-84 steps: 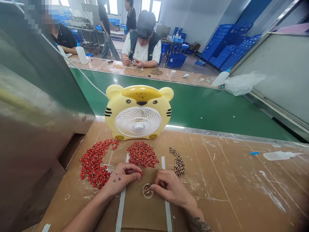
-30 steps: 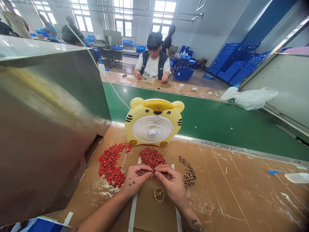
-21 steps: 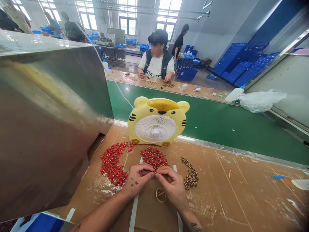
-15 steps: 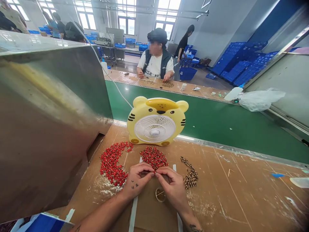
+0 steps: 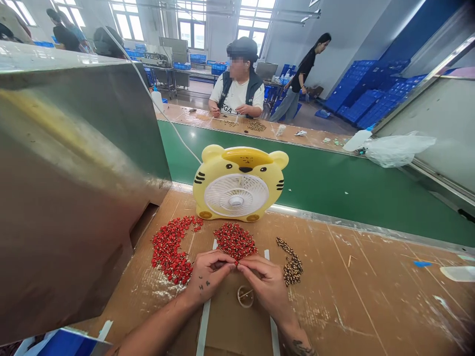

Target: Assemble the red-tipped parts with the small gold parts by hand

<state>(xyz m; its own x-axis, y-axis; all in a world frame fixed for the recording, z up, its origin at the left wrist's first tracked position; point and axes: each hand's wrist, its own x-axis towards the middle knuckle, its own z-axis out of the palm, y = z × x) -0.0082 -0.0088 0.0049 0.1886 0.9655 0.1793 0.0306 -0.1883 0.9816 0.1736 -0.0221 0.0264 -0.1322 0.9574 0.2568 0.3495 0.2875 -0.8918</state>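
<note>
Fingertips together, my left hand point(image 5: 208, 278) and my right hand point(image 5: 267, 284) pinch one small red piece point(image 5: 236, 263) between them. Most of that piece is hidden by the fingers. Just beyond the fingertips lies a heap of small red pieces with pale and dark parts point(image 5: 235, 240). A wider, curved heap of similar red pieces point(image 5: 168, 254) is to the left of my left hand. Small black-and-gold pieces point(image 5: 293, 269) form a curved pile right of my right hand. Below my fingers sits a small round dish point(image 5: 245, 302) with a thin stick across it.
A yellow tiger-faced fan point(image 5: 237, 190) stands behind the heaps. To the left rises a large metal box point(image 5: 74, 188). Pale tape strips point(image 5: 203, 326) run along the cardboard-covered table point(image 5: 352, 306). Across the green belt point(image 5: 315, 183), a co-worker point(image 5: 239, 89) sits at small pieces.
My hands keep the same pinch on the red piece, with hardly any movement. The co-worker opposite has lifted a hand off the pile. A person in black behind has stepped to the right.
</note>
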